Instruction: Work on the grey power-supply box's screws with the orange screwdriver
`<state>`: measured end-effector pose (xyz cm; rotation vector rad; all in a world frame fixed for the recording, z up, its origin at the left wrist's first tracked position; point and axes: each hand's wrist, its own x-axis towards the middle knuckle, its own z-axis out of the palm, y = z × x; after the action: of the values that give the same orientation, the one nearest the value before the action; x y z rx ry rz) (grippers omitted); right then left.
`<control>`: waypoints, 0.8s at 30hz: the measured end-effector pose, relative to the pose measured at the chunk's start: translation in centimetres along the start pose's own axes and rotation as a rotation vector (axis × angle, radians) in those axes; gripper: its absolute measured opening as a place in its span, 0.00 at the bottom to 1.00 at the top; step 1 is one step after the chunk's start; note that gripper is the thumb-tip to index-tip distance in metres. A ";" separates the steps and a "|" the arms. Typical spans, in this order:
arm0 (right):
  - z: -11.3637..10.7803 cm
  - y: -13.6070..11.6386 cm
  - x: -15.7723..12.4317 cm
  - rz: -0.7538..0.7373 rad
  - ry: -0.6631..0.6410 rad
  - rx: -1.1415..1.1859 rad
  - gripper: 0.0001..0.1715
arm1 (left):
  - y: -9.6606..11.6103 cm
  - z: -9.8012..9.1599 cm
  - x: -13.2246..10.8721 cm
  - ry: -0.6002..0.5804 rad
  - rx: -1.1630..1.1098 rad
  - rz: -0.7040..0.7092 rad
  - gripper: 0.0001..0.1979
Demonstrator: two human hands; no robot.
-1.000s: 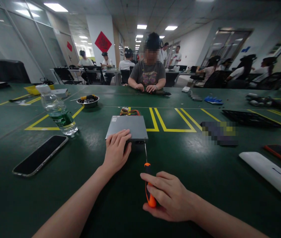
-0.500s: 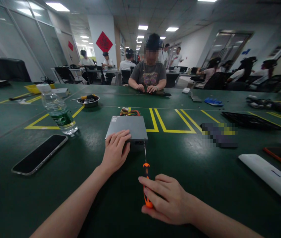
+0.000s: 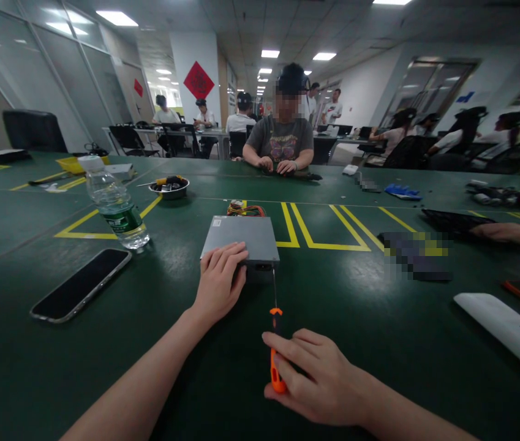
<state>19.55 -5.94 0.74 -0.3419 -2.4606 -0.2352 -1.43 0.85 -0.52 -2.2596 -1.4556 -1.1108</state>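
A grey metal computer power supply [image 3: 245,233] lies flat on the green table, its bundled cables [image 3: 245,209] at the far side. My left hand [image 3: 220,278] holds it at the near left corner, fingers across the top and thumb by the front edge. In my right hand [image 3: 319,376] is an orange and black screwdriver [image 3: 278,370], gripped between thumb and fingers. Its shaft points away from me, and the tip meets the near face of the power supply, right of the black socket [image 3: 262,267]. Whether the tip sits in a screw is too small to tell.
Left are a phone [image 3: 82,285], a water bottle [image 3: 116,205] and a metal bowl [image 3: 168,188] of tools. A white object [image 3: 508,327] lies right. Another person [image 3: 280,138] sits opposite, and another person's hand [image 3: 498,232] touches a black panel [image 3: 452,222].
The whole view has shifted slightly, moving things rightward in the picture. The screwdriver handle has turned. Another person's hand has come in from the right onto the black panel.
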 end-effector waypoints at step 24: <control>0.2 -0.3 0.1 0.051 -0.179 0.008 0.16 | -0.1 0.1 -0.2 0.001 -0.020 -0.003 0.13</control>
<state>19.27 -6.16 0.65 -0.4387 -2.6237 -0.1806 -1.52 0.81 -0.69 -2.2705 -1.4551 -1.1320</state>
